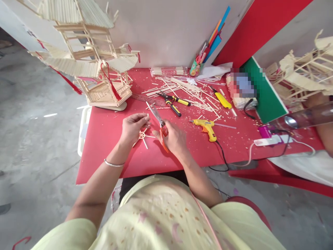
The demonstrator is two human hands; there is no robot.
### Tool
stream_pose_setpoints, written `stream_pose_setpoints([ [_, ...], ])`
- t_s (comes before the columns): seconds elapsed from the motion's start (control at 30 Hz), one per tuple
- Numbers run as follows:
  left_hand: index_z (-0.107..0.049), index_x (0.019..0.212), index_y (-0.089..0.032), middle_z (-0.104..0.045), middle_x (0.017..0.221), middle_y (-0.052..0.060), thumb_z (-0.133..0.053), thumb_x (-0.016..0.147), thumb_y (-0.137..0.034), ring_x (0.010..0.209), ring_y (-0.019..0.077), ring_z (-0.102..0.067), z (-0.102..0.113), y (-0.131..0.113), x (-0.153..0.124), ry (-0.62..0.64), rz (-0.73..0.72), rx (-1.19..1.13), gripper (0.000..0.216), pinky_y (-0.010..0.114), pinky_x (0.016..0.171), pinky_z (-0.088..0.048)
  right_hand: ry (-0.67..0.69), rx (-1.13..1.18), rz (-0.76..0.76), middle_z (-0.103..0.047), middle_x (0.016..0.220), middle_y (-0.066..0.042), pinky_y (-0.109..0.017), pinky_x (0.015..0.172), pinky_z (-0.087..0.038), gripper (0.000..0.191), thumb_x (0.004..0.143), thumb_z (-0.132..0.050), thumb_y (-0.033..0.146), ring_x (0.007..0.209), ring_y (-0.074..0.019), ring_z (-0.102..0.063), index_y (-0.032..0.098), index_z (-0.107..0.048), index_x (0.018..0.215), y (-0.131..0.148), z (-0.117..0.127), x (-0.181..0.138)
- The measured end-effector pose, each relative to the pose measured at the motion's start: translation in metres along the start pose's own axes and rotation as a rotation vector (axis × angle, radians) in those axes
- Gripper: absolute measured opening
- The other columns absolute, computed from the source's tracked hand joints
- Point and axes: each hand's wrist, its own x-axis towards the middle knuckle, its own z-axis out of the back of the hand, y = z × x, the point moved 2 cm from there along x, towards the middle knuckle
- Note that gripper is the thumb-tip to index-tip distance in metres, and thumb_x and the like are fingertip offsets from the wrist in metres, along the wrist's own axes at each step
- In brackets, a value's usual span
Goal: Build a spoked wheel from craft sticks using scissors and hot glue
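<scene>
A: What occupies the centre?

B: A small, spoked frame of pale wooden sticks (142,136), lying on the red table (104,152), partly covered by the left hand (135,125). It serves here as the centre of the dial.

A: And the state of each grip?

B: Left: thumb and fingertips pinched together on a short, pale stick piece (148,115), raised above the frame's far side. Right: the right hand (173,139) is closed around the orange handles of metal-bladed scissors (162,123), whose blades point between 10 and 11 o'clock from that hand. The tips lie near the stick piece; whether blade and wood touch cannot be told.

A: The surroundings?

B: At 12 o'clock, a transparent, reddish ruler (139,98); between 1 and 2, black-and-yellow pliers (169,98) with handles spread. Beyond these, a loose heap of thin, pale sticks (187,88), then a green cup of pens and coloured strips (195,68). At 2 o'clock, a yellow utility knife (222,99); at 3, a yellow glue gun (206,127) on its side, with a black cord.

A: The largest object?

B: A tiered wooden pagoda model (80,66) with red tassels, between 10 and 11 o'clock.
</scene>
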Motion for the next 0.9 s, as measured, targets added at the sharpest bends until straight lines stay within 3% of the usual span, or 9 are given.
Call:
stream_pose_setpoints([
  [0.13,-0.076,0.084,-0.012,-0.074,0.069,0.004,-0.091,0.063,-0.028,0.060,0.0113,-0.068,0.000,0.001,-0.004,0.037,-0.023,0.004,0.030,0.020,0.058,-0.055,0.003,-0.030,0.041,-0.073,0.108,-0.011,-0.030,0.077,-0.041,0.063,0.096,-0.053,0.068,0.099,-0.0260,-0.068,0.024,-0.056,0.140,0.012,-0.002,-0.007],
  [0.27,-0.076,0.088,-0.012,-0.074,0.070,0.004,-0.092,0.062,-0.026,0.060,0.0113,-0.068,0.005,-0.003,-0.008,0.021,-0.008,-0.008,0.033,0.019,0.056,-0.054,0.036,-0.063,-0.005,-0.072,0.104,-0.011,-0.030,0.074,-0.041,0.060,0.099,-0.048,0.067,0.091,-0.0256,-0.068,0.024,-0.056,0.141,0.013,-0.002,-0.009],
  [0.43,-0.072,0.094,-0.012,-0.073,0.077,0.003,-0.092,0.062,-0.022,0.060,0.0117,-0.069,0.027,-0.009,-0.010,0.073,0.100,-0.082,0.040,0.020,0.053,-0.055,0.017,-0.243,-0.081,-0.070,0.104,-0.015,-0.035,0.076,-0.043,0.061,0.098,-0.055,0.061,0.095,-0.0303,-0.066,0.022,-0.056,0.144,-0.013,0.000,-0.021],
  [0.57,-0.069,0.091,-0.013,-0.071,0.079,0.003,-0.086,0.071,-0.024,0.062,0.0120,-0.070,0.043,-0.007,-0.011,0.137,0.196,-0.069,0.029,0.020,0.052,-0.056,-0.015,-0.348,-0.093,-0.069,0.110,-0.017,-0.038,0.082,-0.044,0.060,0.094,-0.063,0.051,0.102,-0.0314,-0.063,0.020,-0.056,0.146,-0.034,-0.002,-0.039],
  [0.67,-0.067,0.089,-0.013,-0.070,0.078,0.002,-0.083,0.075,-0.024,0.061,0.0115,-0.069,0.047,-0.005,-0.012,0.143,0.223,-0.069,0.023,0.018,0.048,-0.053,0.010,-0.380,-0.075,-0.069,0.114,-0.019,-0.040,0.087,-0.045,0.056,0.095,-0.063,0.039,0.107,-0.0325,-0.061,0.018,-0.056,0.146,-0.038,0.000,-0.052],
  [0.77,-0.067,0.086,-0.013,-0.067,0.073,0.001,-0.083,0.075,-0.023,0.057,0.0097,-0.065,0.045,-0.001,-0.015,0.152,0.214,-0.074,0.022,0.016,0.044,-0.049,0.049,-0.332,-0.010,-0.068,0.121,-0.018,-0.042,0.093,-0.044,0.052,0.095,-0.061,0.038,0.112,-0.0326,-0.060,0.018,-0.059,0.143,-0.042,0.011,-0.058],
  [0.83,-0.068,0.087,-0.012,-0.065,0.070,0.001,-0.084,0.075,-0.022,0.055,0.0080,-0.062,0.043,0.001,-0.016,0.155,0.199,-0.076,0.022,0.016,0.046,-0.049,-0.001,-0.295,-0.016,-0.068,0.125,-0.016,-0.043,0.094,-0.045,0.045,0.099,-0.055,0.041,0.112,-0.0317,-0.060,0.021,-0.062,0.139,-0.054,0.025,-0.057],
  [0.9,-0.071,0.090,-0.011,-0.065,0.069,0.001,-0.086,0.074,-0.022,0.055,0.0071,-0.061,0.043,0.002,-0.018,0.147,0.192,-0.079,0.025,0.016,0.049,-0.051,-0.135,-0.317,-0.126,-0.067,0.127,-0.016,-0.043,0.092,-0.045,0.043,0.100,-0.049,0.038,0.113,-0.0320,-0.060,0.021,-0.064,0.137,-0.077,0.041,-0.052],
])
